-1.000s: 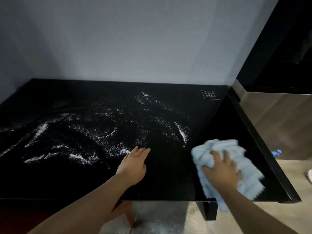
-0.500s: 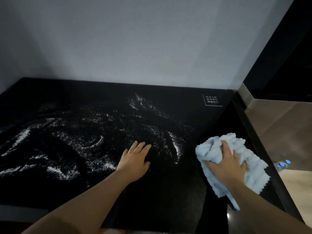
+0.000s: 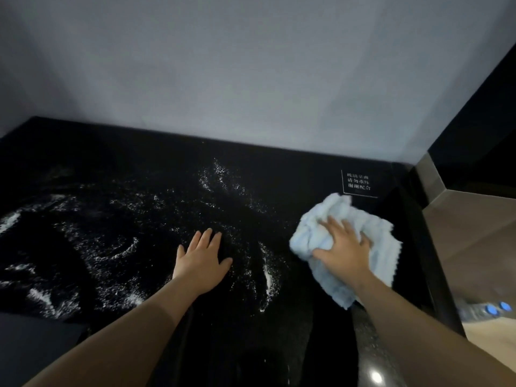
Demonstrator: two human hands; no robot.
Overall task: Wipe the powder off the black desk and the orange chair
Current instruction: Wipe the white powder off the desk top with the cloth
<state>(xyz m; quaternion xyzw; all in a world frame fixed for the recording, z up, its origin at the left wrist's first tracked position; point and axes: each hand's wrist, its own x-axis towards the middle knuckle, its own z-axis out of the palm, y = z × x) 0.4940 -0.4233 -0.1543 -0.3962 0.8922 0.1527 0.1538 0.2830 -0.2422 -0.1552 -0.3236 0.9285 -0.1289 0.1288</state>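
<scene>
The black desk (image 3: pixel 111 157) fills the lower view and carries white powder (image 3: pixel 217 177) in streaks and swirls across its left and middle. My left hand (image 3: pixel 201 261) lies flat on the desk among the powder, fingers straight. My right hand (image 3: pixel 343 250) presses with spread fingers on a bunched light blue cloth (image 3: pixel 379 247) at the desk's right side, just below a white printed label (image 3: pixel 358 182). The desk around the cloth looks free of powder. No orange chair is in view.
A plain grey wall (image 3: pixel 251 79) rises behind the desk. A dark cabinet (image 3: pixel 480 121) stands at the right, with a brown panel below it. Two small blue lights (image 3: pixel 495 308) glow near the floor past the desk's right edge.
My right hand has pushed the cloth away from me, from near the front right edge up toward the printed label. My left hand stays flat in nearly the same spot; the view has shifted closer.
</scene>
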